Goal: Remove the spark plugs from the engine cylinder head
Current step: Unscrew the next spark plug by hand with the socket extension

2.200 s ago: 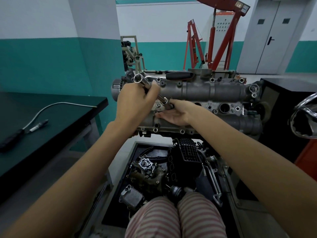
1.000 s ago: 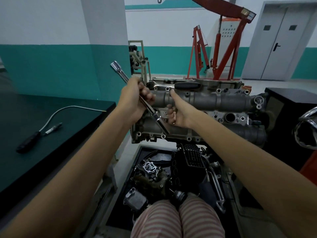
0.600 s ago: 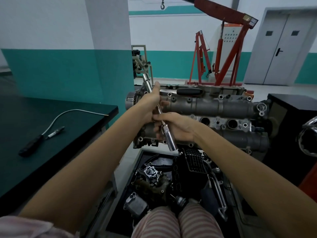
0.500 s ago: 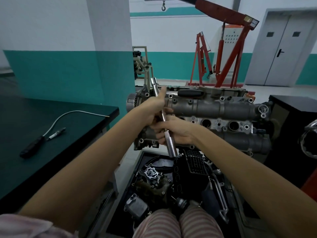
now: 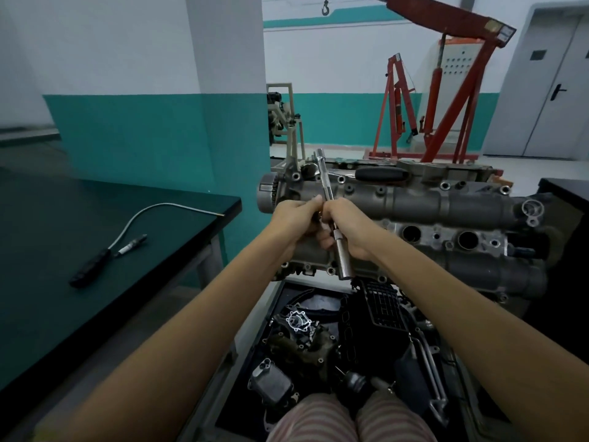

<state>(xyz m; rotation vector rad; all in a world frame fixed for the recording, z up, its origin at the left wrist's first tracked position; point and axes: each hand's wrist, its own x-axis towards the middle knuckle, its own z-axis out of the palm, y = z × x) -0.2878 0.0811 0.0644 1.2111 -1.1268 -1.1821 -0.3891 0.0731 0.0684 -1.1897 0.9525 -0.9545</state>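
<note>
Gripping a long chrome socket wrench [image 5: 333, 215] with both hands in front of the engine cylinder head [image 5: 414, 218]. Left hand [image 5: 294, 220] is curled at the shaft's middle, fingers pinched near it; whether it fully wraps the shaft or something small beside it, cannot tell. Right hand [image 5: 349, 229] is fisted around the shaft just beside the left, knuckles touching. Wrench is tilted, upper end pointing up and away over the head's top edge, thick socket end [image 5: 344, 266] hanging down past the head's lower edge, free of any hole. Two open round plug wells [image 5: 411, 233] show on the head to the right of the hands; wells behind the hands are hidden. No plug visible in the socket end, too dark to tell. One spark plug [image 5: 132, 245] lies on the dark green bench [image 5: 95, 314] at left, tip touching a black-handled flexible pickup tool [image 5: 95, 263]. Tray of engine parts [image 5: 318, 346] sits below the head, above striped trouser knees [image 5: 347, 419]. Red engine hoist [image 5: 446, 74] stands behind.
</note>
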